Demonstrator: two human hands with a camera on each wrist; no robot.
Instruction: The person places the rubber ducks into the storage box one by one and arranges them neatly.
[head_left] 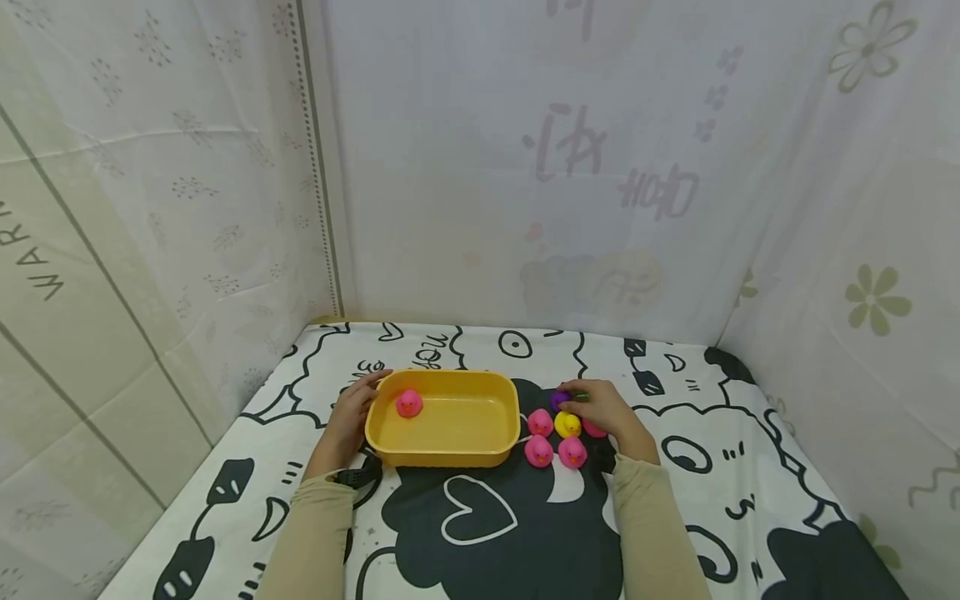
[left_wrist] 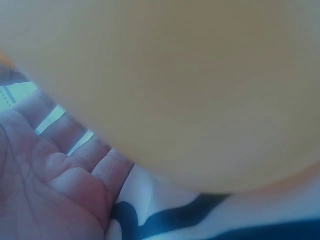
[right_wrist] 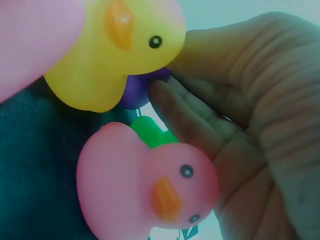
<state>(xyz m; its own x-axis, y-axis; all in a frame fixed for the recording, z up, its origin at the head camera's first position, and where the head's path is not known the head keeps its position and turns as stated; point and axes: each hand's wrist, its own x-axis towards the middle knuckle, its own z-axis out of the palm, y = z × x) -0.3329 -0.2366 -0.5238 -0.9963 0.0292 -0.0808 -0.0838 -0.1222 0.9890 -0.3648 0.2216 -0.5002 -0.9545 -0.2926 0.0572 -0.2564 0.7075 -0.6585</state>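
Observation:
A pink rubber duck (head_left: 409, 403) sits in the left part of a yellow plastic basin (head_left: 442, 459). My left hand (head_left: 356, 414) rests against the basin's left side, its fingers extended along the outer wall; in the left wrist view the basin hides the fingertips. Right of the basin, my right hand (head_left: 602, 406) pinches a purple duck (right_wrist: 137, 91) between thumb and fingers at the back of a duck cluster. A yellow duck (right_wrist: 95, 65) and a pink duck (right_wrist: 117, 180) are close to that hand. Something green (right_wrist: 147, 131), partly hidden, shows behind the pink one.
More pink ducks (head_left: 538, 451) stand at the cluster's front and left, close to the basin's right wall. A black-and-white patterned cloth (head_left: 495, 533) covers the table. Printed curtains (head_left: 480, 167) enclose the back and both sides.

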